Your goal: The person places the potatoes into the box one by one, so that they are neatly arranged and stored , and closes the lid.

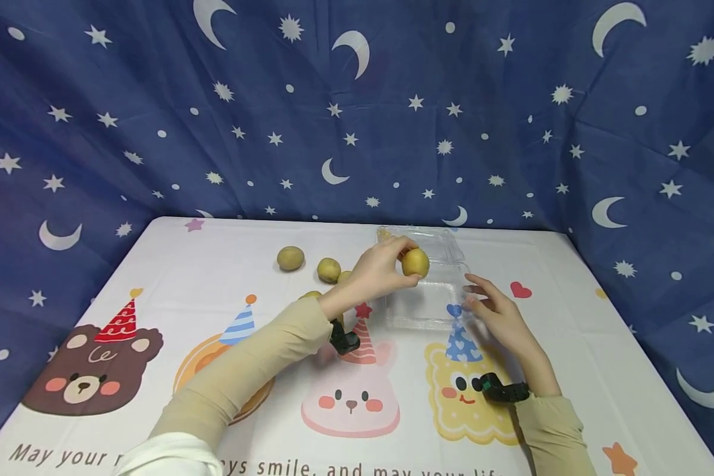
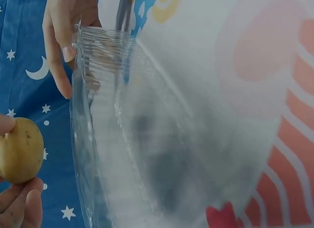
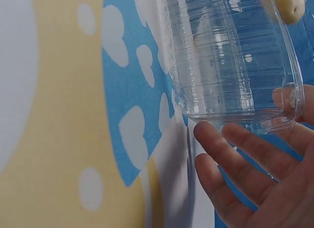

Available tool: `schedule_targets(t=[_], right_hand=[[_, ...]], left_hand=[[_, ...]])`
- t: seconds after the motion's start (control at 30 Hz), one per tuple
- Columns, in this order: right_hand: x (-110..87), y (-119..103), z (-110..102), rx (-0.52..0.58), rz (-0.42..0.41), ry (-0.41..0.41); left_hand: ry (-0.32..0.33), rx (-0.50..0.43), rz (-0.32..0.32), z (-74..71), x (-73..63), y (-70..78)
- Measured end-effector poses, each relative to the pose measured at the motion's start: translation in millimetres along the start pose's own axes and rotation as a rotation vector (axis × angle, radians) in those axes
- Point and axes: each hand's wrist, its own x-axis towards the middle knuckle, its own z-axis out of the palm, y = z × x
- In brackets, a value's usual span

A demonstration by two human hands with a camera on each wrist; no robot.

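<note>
- Head view: the left hand [image 1: 383,264] pinches a round yellow potato [image 1: 415,263] between thumb and fingers, held over the clear container [image 1: 416,301], near the line where its base meets the lid [image 1: 437,244].
- Right hand: fingers loosely spread at the container's right end; a fingertip overlaps the rim in the right wrist view, but I cannot tell whether it presses there.
- Loose potatoes [image 1: 290,258] lie left of the container, some partly hidden by the left arm.
- Handling, potato: probably firm and fairly dense for its bulk, smooth enough to roll, hard to crush but easy to bruise if dropped. Best taken across its widest part, thumb opposite the fingertips, leaving the underside free.
- Handling, container: thin, ribbed plastic, likely very light, springy and slick; it should slide or tip at a nudge. Better steadied by the rim or a corner of its right end than squeezed by the walls, which could buckle or crack.
</note>
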Motion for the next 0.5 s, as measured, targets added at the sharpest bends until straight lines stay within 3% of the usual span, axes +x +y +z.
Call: schedule_targets(t=[0.33, 0.5], right_hand=[[0.3, 0.0, -0.9, -0.003, 0.01, -0.02], [-1.2, 0.1, -3.7, 0.017, -0.016, -0.035]], left_hand=[[-0.08, 0.059, 0.039, 15.9, 20.7, 17.6], [-0.118, 0.134, 0.07, 23.0, 31.1, 27.0]])
